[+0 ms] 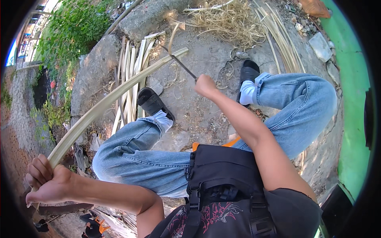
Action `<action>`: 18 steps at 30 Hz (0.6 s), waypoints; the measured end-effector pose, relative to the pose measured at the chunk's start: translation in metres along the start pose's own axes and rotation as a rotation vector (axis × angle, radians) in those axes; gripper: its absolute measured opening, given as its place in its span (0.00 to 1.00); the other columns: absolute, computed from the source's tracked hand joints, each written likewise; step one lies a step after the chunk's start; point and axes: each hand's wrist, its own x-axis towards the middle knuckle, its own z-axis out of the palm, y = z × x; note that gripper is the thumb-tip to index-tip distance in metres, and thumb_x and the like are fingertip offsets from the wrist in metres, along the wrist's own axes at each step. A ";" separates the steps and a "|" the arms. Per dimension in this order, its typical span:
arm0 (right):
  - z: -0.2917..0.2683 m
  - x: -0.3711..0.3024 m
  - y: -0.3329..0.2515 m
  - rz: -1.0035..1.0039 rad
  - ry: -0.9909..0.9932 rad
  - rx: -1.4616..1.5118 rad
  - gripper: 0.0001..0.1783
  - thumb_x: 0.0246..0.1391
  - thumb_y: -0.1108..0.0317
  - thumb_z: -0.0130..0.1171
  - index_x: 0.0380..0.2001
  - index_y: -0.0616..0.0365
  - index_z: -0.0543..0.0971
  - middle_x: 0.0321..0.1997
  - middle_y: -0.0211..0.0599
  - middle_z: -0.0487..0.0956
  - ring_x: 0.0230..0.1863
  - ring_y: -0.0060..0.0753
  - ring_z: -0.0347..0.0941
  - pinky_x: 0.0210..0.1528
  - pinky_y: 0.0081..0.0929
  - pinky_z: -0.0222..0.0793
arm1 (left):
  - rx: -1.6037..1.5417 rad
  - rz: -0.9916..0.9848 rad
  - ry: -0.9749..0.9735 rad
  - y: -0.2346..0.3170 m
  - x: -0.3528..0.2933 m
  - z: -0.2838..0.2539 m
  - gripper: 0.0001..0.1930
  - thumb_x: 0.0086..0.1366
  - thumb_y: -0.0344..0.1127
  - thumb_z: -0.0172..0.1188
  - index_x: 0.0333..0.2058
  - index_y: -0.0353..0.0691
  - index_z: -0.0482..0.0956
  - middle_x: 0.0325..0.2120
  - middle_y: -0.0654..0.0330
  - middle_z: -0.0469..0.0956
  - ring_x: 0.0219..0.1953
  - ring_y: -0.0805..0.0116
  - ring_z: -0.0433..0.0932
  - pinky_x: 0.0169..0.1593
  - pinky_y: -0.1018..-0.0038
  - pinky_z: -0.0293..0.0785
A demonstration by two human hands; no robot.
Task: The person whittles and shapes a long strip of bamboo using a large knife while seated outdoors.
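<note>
A long, pale yellow-green bamboo strip (107, 102) runs slantwise from the lower left up to the ground between my feet. Around its near end my left hand (51, 180) is closed, at the far left. My right hand (205, 85) grips a knife, its handle hidden in the fist. The thin dark knife blade (184, 67) crosses the strip close to its far end. From that spot a curled shaving (172, 37) rises beyond the blade.
Split strips (129, 87) lie beside my left sandal (152, 104), and more strips (281, 41) lie beyond my right foot. A tangled heap of shavings (228, 22) sits ahead. Large rocks (95, 75) and a leafy bush (75, 27) flank the left, a green wall (351, 103) the right.
</note>
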 end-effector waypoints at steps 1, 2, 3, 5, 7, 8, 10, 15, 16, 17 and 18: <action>0.007 -0.002 -0.011 -0.014 -0.002 0.007 0.10 0.39 0.70 0.57 0.23 0.68 0.79 0.24 0.59 0.77 0.29 0.54 0.77 0.37 0.40 0.72 | 0.033 -0.005 0.032 -0.005 0.001 0.001 0.30 0.64 0.67 0.23 0.14 0.50 0.43 0.12 0.67 0.41 0.16 0.75 0.40 0.22 0.76 0.38; 0.005 -0.007 -0.024 -0.046 0.005 -0.014 0.10 0.40 0.70 0.56 0.27 0.64 0.80 0.27 0.56 0.78 0.31 0.54 0.77 0.37 0.40 0.73 | 0.018 0.011 0.044 -0.011 0.001 0.008 0.30 0.64 0.67 0.23 0.14 0.50 0.43 0.12 0.67 0.41 0.16 0.75 0.40 0.22 0.76 0.38; 0.002 -0.022 -0.034 -0.061 -0.014 -0.040 0.12 0.40 0.70 0.55 0.30 0.61 0.81 0.30 0.54 0.79 0.33 0.55 0.77 0.37 0.40 0.73 | 0.011 0.040 0.042 -0.008 -0.002 0.010 0.30 0.64 0.67 0.24 0.14 0.50 0.43 0.12 0.67 0.41 0.16 0.75 0.40 0.22 0.76 0.39; -0.010 -0.052 -0.090 -0.034 -0.095 0.070 0.11 0.40 0.70 0.54 0.29 0.61 0.81 0.28 0.56 0.79 0.33 0.55 0.77 0.38 0.40 0.73 | 0.038 0.036 0.001 0.007 0.001 0.001 0.30 0.64 0.68 0.25 0.14 0.50 0.43 0.12 0.67 0.41 0.17 0.75 0.40 0.22 0.76 0.40; -0.010 -0.075 -0.112 -0.278 -0.082 0.135 0.11 0.39 0.69 0.55 0.21 0.69 0.77 0.24 0.61 0.77 0.29 0.57 0.76 0.37 0.44 0.72 | 0.027 0.041 0.006 0.001 0.000 0.011 0.30 0.64 0.67 0.25 0.14 0.49 0.43 0.13 0.67 0.42 0.17 0.74 0.41 0.22 0.75 0.40; -0.017 -0.096 -0.129 -0.345 -0.076 0.153 0.11 0.39 0.68 0.56 0.22 0.69 0.77 0.24 0.60 0.76 0.29 0.58 0.76 0.36 0.44 0.72 | 0.052 0.014 -0.007 0.004 -0.001 0.007 0.30 0.64 0.67 0.25 0.14 0.49 0.44 0.13 0.67 0.42 0.17 0.74 0.41 0.22 0.75 0.40; -0.032 -0.116 -0.149 -0.417 -0.070 0.173 0.12 0.39 0.68 0.56 0.24 0.69 0.76 0.23 0.60 0.76 0.28 0.58 0.75 0.36 0.45 0.71 | 0.077 0.014 -0.014 0.010 0.002 0.004 0.30 0.64 0.67 0.26 0.14 0.49 0.44 0.13 0.67 0.42 0.17 0.74 0.41 0.22 0.75 0.41; -0.030 -0.077 -0.106 -0.531 -0.107 0.225 0.11 0.40 0.67 0.56 0.23 0.67 0.77 0.23 0.56 0.77 0.27 0.55 0.76 0.34 0.43 0.72 | 0.096 0.070 -0.035 0.022 0.007 0.007 0.30 0.64 0.67 0.27 0.15 0.49 0.45 0.13 0.66 0.42 0.17 0.74 0.41 0.22 0.75 0.40; -0.015 -0.046 -0.071 -0.285 -0.054 0.077 0.11 0.41 0.67 0.57 0.24 0.65 0.79 0.24 0.52 0.78 0.28 0.52 0.77 0.33 0.40 0.72 | 0.095 0.068 -0.039 0.021 0.011 0.006 0.30 0.64 0.67 0.27 0.15 0.49 0.45 0.13 0.66 0.42 0.17 0.74 0.41 0.22 0.75 0.40; -0.007 -0.010 -0.023 0.049 -0.123 0.004 0.11 0.41 0.68 0.57 0.27 0.64 0.80 0.26 0.52 0.79 0.30 0.50 0.78 0.35 0.39 0.72 | 0.087 0.075 -0.046 0.015 0.010 0.006 0.30 0.64 0.67 0.27 0.14 0.49 0.45 0.12 0.67 0.42 0.16 0.75 0.41 0.22 0.75 0.40; -0.009 0.001 -0.004 0.048 -0.121 -0.053 0.11 0.41 0.69 0.56 0.27 0.66 0.80 0.28 0.54 0.79 0.33 0.49 0.78 0.38 0.38 0.72 | 0.084 0.087 -0.052 0.009 0.012 0.007 0.30 0.64 0.67 0.27 0.14 0.49 0.45 0.12 0.68 0.42 0.16 0.75 0.41 0.22 0.76 0.39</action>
